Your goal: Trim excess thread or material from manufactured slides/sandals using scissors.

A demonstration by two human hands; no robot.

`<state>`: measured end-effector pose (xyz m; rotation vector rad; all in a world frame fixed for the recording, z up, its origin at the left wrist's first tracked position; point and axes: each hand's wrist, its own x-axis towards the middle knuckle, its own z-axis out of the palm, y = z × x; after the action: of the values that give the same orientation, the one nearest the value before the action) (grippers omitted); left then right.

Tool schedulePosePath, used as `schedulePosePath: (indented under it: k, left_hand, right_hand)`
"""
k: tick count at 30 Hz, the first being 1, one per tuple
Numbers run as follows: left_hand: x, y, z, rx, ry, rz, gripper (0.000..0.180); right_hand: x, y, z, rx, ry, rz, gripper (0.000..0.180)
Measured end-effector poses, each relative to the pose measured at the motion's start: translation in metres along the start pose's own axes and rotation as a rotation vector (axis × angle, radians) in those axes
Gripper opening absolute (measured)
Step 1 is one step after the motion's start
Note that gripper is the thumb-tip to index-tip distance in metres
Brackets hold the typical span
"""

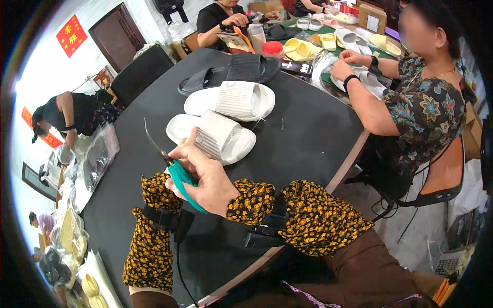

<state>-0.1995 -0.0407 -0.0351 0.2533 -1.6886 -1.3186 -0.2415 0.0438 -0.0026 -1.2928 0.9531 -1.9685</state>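
Fingers [191, 139] of my R hand [209, 179] curl round teal-handled tool [179, 176]; L hand, can't tell. Nearer white slipper [211, 136] prob. light, bendy: I'd take its sole edges.

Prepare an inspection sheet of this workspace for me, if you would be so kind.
Surface: black tabletop with a pale edge.
Job's things: two white slippers side by side; two black slippers beyond them.
Clutter: small pale scrap on the tabletop; red-lidded jar farther off.
Hands: right hand grips a teal-handled tool, index finger over the nearer white slipper; left hand hidden.
Cables: black cable runs down from the left wrist.
Surroundings: co-worker at right; black chair at upper left.
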Motion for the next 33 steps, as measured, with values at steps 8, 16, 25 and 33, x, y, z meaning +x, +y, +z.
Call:
schedulePosePath:
  k: [8, 16, 25, 33]
  left_hand:
    - [0.015, -0.018, -0.029, -0.024, 0.210, -0.278, 0.059]
    - [0.077, -0.052, -0.040, 1.233, -0.388, -0.260, 0.089]
    - [0.082, -0.050, -0.032, 1.341, -0.354, -0.228, 0.087]
    - [0.087, -0.043, -0.016, 1.359, -0.310, -0.348, 0.082]
  right_hand:
    - [0.002, -0.001, 0.009, 0.029, 0.010, -0.049, 0.042]
    - [0.000, 0.002, 0.003, 0.011, 0.034, 0.026, 0.042]
    - [0.001, -0.002, 0.005, 0.139, 0.069, 0.103, 0.041]
    - [0.005, 0.005, 0.003, 0.105, 0.123, 0.076, 0.039]
